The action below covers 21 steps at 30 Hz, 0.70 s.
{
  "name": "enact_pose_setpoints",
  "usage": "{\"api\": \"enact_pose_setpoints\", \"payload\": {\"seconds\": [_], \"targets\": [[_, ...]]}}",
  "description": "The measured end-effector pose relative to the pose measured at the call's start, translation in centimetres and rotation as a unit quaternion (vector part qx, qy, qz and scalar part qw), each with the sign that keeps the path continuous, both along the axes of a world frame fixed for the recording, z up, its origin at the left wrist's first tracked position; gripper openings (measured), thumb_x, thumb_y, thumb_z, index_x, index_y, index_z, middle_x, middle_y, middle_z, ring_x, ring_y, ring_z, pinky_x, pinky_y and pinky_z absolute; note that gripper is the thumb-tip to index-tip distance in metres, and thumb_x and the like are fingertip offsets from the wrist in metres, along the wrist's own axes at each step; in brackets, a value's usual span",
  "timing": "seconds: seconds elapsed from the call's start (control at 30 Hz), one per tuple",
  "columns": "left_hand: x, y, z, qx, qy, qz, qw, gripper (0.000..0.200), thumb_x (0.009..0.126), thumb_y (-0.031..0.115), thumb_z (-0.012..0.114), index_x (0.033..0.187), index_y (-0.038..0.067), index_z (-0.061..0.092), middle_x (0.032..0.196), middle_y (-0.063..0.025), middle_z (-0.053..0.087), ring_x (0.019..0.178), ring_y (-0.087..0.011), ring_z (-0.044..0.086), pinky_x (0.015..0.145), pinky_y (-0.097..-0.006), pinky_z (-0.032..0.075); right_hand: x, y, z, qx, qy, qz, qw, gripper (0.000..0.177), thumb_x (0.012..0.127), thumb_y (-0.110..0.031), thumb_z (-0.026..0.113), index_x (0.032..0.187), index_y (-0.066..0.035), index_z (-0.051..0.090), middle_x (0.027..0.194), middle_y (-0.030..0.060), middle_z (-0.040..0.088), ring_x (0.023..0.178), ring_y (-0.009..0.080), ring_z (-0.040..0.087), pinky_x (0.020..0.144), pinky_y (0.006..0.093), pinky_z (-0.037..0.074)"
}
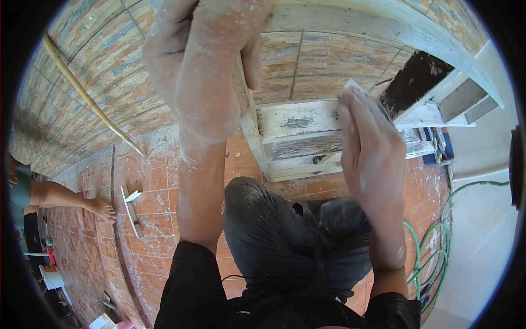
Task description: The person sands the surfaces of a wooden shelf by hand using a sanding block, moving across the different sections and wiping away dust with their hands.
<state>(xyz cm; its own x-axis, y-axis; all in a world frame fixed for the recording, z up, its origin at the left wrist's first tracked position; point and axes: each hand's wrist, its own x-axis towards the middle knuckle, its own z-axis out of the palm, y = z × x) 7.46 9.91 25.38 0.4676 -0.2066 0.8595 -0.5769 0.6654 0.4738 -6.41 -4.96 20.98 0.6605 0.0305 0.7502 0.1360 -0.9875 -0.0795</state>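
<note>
My left hand (211,71), coated in pale dust, is closed around the upper corner of a white-painted wooden frame (339,19). My right hand (375,148) is raised in front of the frame's lower part, its fingers pressed together and whitened at the tips. Whether anything thin lies under those fingers is hidden from me. Below them, a board of the frame (298,118) has worn white paint with dark patches. A dark brown panel (416,82) shows at the frame's right.
A wooden stick (90,101) leans on the stone-patterned tiled wall (329,60). White wood pieces (131,211) lie on the dusty tiled floor (153,252). Another person's leg (66,196) is at left. A green hose (433,257) coils at right, near a dark tool box (441,147).
</note>
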Motion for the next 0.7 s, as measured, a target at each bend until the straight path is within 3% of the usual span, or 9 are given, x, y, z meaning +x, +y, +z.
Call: {"api": "enact_pose_setpoints", "payload": {"seconds": [0.07, 0.17, 0.27, 0.33, 0.4, 0.43, 0.47, 0.53, 0.7], "targets": [[-0.2, -0.4, 0.0, -0.009, 0.014, 0.033, 0.999, 0.042, 0.094, 0.021, 0.035, 0.105, -0.012, 0.058, 0.058, -0.0133, 0.052, 0.039, -0.0134, 0.039, 0.04, -0.0233, 0.032, 0.7, 0.2, 1.1, 0.135, 0.1, 0.014, 0.986, 0.018, 0.086, -0.003, 0.057, 0.102, 0.006, 0.059, 0.102, 0.0207, 0.063, 0.103, 0.0371, 0.061, 0.093, 0.0467, 0.046], [0.5, -1.3, 0.4, -0.042, 0.039, 0.027, 0.998, 0.018, 0.092, 0.014, 0.053, 0.092, -0.003, 0.06, 0.096, -0.0227, 0.066, 0.045, -0.0079, 0.049, 0.035, -0.0184, 0.034, 1.9, 2.5, -0.7, 0.035, 0.001, 0.111, 0.993, 0.016, 0.086, -0.003, 0.056, 0.1, 0.004, 0.059, 0.1, 0.0207, 0.064, 0.101, 0.0358, 0.062, 0.093, 0.0463, 0.046], [1.0, -1.9, 0.3, -0.091, 0.024, 0.133, 0.987, 0.016, 0.09, 0.012, 0.055, 0.086, -0.002, 0.062, 0.093, -0.0211, 0.067, 0.042, -0.0074, 0.045, 0.032, -0.0186, 0.03, 2.2, 4.5, -1.4, 0.089, 0.015, 0.183, 0.979, 0.014, 0.087, -0.005, 0.056, 0.098, 0.002, 0.059, 0.096, 0.0199, 0.066, 0.097, 0.0356, 0.063, 0.092, 0.0458, 0.047], [0.9, -1.0, 0.3, -0.06, 0.034, 0.048, 0.996, 0.016, 0.089, 0.013, 0.056, 0.087, -0.001, 0.062, 0.093, -0.0211, 0.067, 0.04, -0.0084, 0.044, 0.032, -0.0202, 0.031, 1.6, 1.9, -1.0, 0.061, -0.015, 0.204, 0.977, 0.013, 0.088, -0.006, 0.055, 0.098, 0.001, 0.059, 0.094, 0.0193, 0.066, 0.092, 0.0362, 0.064, 0.089, 0.0461, 0.048], [1.2, -1.3, 0.1, -0.054, 0.055, 0.031, 0.997, 0.015, 0.089, 0.013, 0.056, 0.087, -0.001, 0.062, 0.094, -0.0214, 0.067, 0.038, -0.009, 0.042, 0.032, -0.021, 0.031, 0.6, 0.2, 0.7, 0.307, 0.112, 0.017, 0.945, 0.012, 0.088, -0.005, 0.054, 0.096, 0.001, 0.06, 0.095, 0.0195, 0.066, 0.096, 0.0369, 0.063, 0.089, 0.0465, 0.047], [1.2, -1.5, -0.1, -0.053, 0.063, 0.031, 0.996, 0.015, 0.089, 0.013, 0.056, 0.087, -0.001, 0.061, 0.094, -0.0215, 0.067, 0.038, -0.0091, 0.042, 0.032, -0.0212, 0.031, 1.1, 0.3, -0.3, 0.185, 0.068, 0.002, 0.98, 0.011, 0.088, -0.005, 0.053, 0.095, 0.002, 0.06, 0.097, 0.0197, 0.065, 0.099, 0.0356, 0.062, 0.086, 0.0451, 0.048], [1.3, -1.6, -0.1, -0.052, 0.071, 0.03, 0.996, 0.015, 0.089, 0.013, 0.056, 0.087, -0.001, 0.061, 0.094, -0.0217, 0.067, 0.037, -0.0093, 0.042, 0.032, -0.0213, 0.031, 1.7, 1.2, -1.0, 0.19, 0.063, -0.005, 0.98, 0.011, 0.088, -0.005, 0.053, 0.095, 0.002, 0.06, 0.097, 0.0197, 0.065, 0.099, 0.0356, 0.062, 0.086, 0.0451, 0.048], [0.7, -1.3, 0.3, -0.027, 0.072, 0.056, 0.995, 0.016, 0.089, 0.014, 0.055, 0.087, -0.001, 0.061, 0.094, -0.0211, 0.067, 0.039, -0.0096, 0.044, 0.032, -0.0217, 0.032, 2.9, 3.8, -1.7, 0.048, -0.028, 0.144, 0.988, 0.012, 0.088, -0.006, 0.054, 0.095, 0.002, 0.061, 0.099, 0.0204, 0.065, 0.102, 0.0347, 0.061, 0.083, 0.0421, 0.05], [-0.2, -0.7, 0.6, -0.025, 0.047, -0.007, 0.999, 0.021, 0.089, 0.019, 0.056, 0.089, -0.001, 0.061, 0.095, -0.0199, 0.066, 0.045, -0.0128, 0.048, 0.036, -0.0228, 0.036, 2.0, 0.6, -1.9, 0.111, -0.003, 0.131, 0.985, 0.019, 0.084, -0.009, 0.059, 0.098, 0.003, 0.06, 0.109, 0.022, 0.063, 0.108, 0.0347, 0.06, 0.092, 0.0441, 0.046]]}}
